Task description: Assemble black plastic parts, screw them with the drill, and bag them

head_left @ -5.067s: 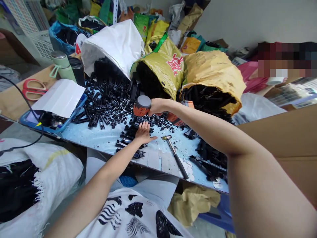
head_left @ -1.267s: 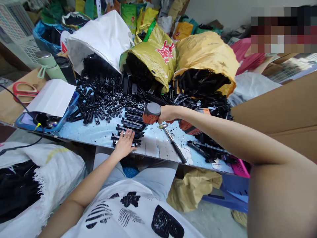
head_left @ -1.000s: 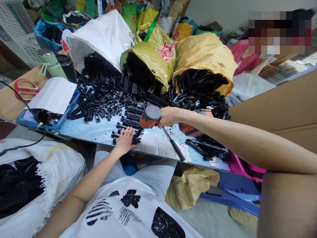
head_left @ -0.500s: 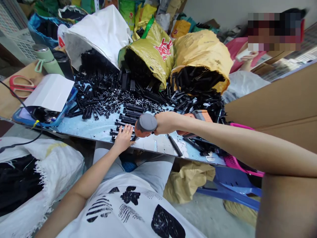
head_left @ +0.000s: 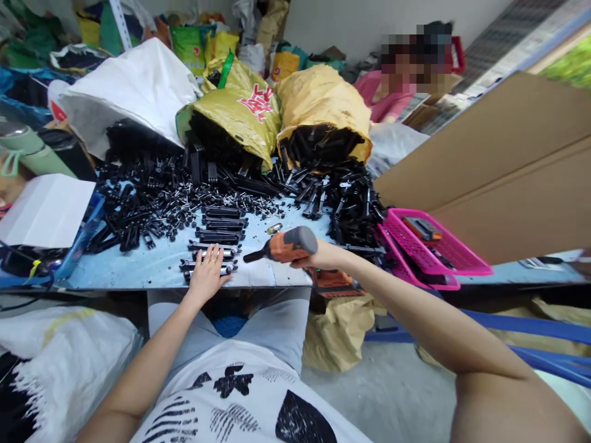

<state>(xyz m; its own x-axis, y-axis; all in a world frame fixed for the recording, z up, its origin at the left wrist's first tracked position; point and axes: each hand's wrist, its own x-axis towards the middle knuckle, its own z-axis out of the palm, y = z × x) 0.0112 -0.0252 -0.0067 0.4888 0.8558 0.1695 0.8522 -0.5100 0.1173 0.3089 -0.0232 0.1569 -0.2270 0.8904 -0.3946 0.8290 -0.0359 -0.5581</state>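
Observation:
My right hand (head_left: 316, 255) grips an orange and grey power drill (head_left: 290, 244), its dark tip pointing left toward a row of black plastic parts (head_left: 224, 224). My left hand (head_left: 207, 271) lies with spread fingers on the nearest parts of that row, close to the table's front edge. Heaps of black parts (head_left: 138, 178) and small silver-shanked pieces (head_left: 207, 192) cover the table behind the row. A small yellowish item (head_left: 274, 227) rests beyond the drill.
Three open sacks, white (head_left: 133, 92), olive (head_left: 240, 111) and yellow (head_left: 323, 98), stand at the back. Pink baskets (head_left: 434, 237) and cardboard (head_left: 498, 160) are at right. A blue tray (head_left: 87, 231) is at left. Another person (head_left: 383, 101) is behind.
The view has turned to the right, bringing the pink baskets into sight. The drill has swung from pointing toward me to pointing left, slightly away from my left hand, which stays on the parts.

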